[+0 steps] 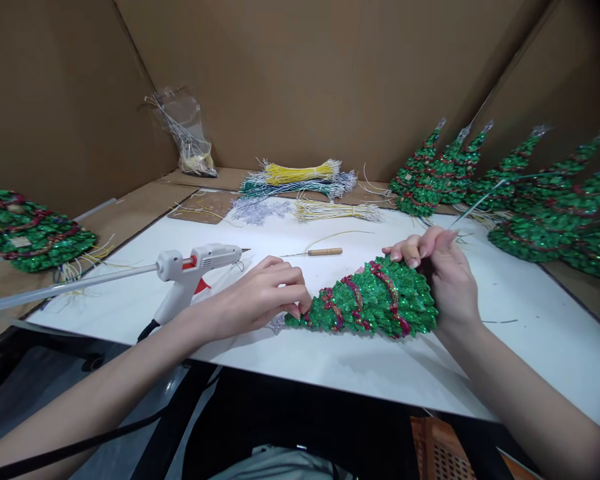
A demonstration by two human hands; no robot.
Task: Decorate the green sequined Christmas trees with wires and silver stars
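Observation:
A glittery green miniature Christmas tree (367, 300) with a red garland lies on its side, its tip to the left and its broad base to the right. My left hand (270, 293) has its fingers closed around the narrow tip end, where a clear star (277, 323) shows below the fingers. At the base, my right hand (443, 270) pinches a thin green wire (485, 195) that sticks out up and to the right. Some of its fingers rest against the tree's base. Where the wire's lower end goes is hidden.
A white hot glue gun (180, 283) stands left of my left hand. Beyond the tree lies a wooden-handled awl (325, 252). Wire bundles (300, 175), clear stars (263, 210) and a plastic bag (187, 133) are at the back. More trees stand right (420, 177) and left (30, 230).

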